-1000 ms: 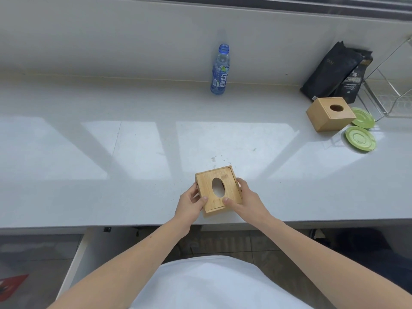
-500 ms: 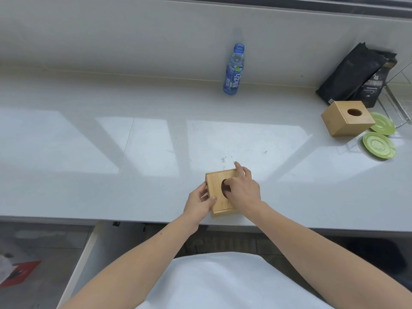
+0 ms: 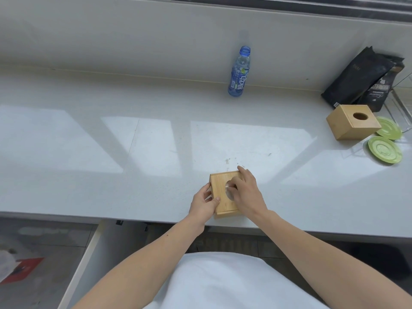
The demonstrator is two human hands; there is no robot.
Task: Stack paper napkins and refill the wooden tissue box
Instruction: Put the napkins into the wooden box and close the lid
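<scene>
A square wooden tissue box (image 3: 220,188) with an oval hole in its lid stands near the front edge of the white counter (image 3: 156,152). My left hand (image 3: 204,205) grips its left side, thumb resting on the lid. My right hand (image 3: 245,192) lies over the lid's right half, fingers at the oval hole, which it partly hides. A second wooden tissue box (image 3: 353,121) with a round hole stands far right on the counter. No paper napkins are in view.
A blue drink bottle (image 3: 239,73) stands at the back wall. Black bags (image 3: 361,79) lean at the back right beside a wire rack (image 3: 399,108). Two green saucers (image 3: 384,149) lie by the second box. A drawer stands open below the counter at left.
My right hand has moved from the box's right side onto the lid, fingers at the hole. The left hand keeps its grip. The view has shifted a little left.
</scene>
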